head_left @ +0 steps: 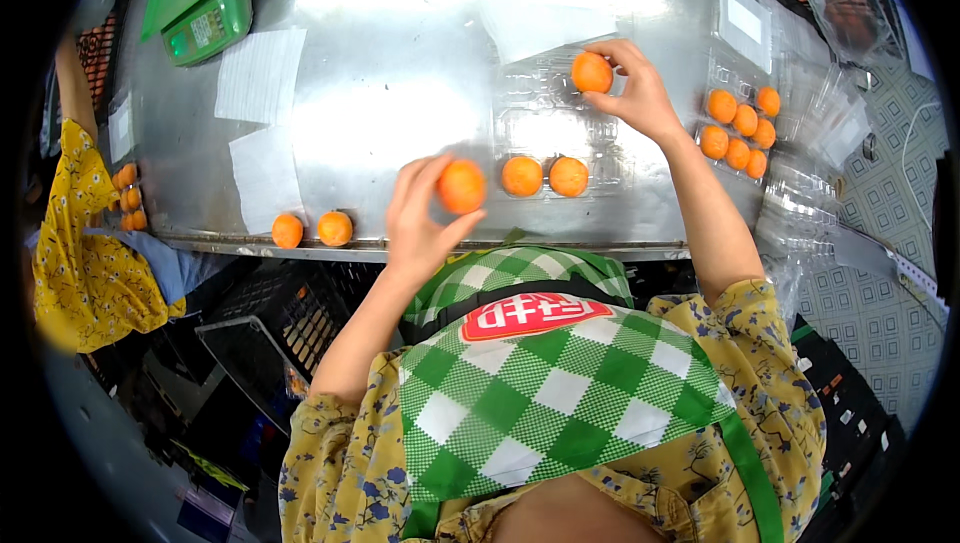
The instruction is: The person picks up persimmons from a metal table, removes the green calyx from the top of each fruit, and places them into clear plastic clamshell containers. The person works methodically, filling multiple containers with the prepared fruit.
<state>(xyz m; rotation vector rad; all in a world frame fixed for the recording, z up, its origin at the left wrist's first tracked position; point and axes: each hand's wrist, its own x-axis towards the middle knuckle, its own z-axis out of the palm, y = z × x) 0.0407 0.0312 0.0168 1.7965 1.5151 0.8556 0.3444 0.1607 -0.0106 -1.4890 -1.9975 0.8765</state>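
My left hand (418, 218) grips an orange (462, 186) between thumb and fingers, just left of an open transparent plastic clamshell box (545, 128). In the box's near part lie two oranges (522, 176), side by side. Above the box's far part, my right hand (635, 93) pinches another orange (591, 72) between thumb and fingertips; whether that fruit touches the plastic I cannot tell. Two loose oranges (335, 229) rest at the table's near edge, left of my left hand.
On the metal table (380, 93) stand a green scale (205, 3) and white paper sheets (262, 73). A box filled with several oranges (745, 121) sits at right, beside stacked plastic boxes (800, 198). Another person's yellow sleeve (85, 163) shows at left, near more oranges (130, 198).
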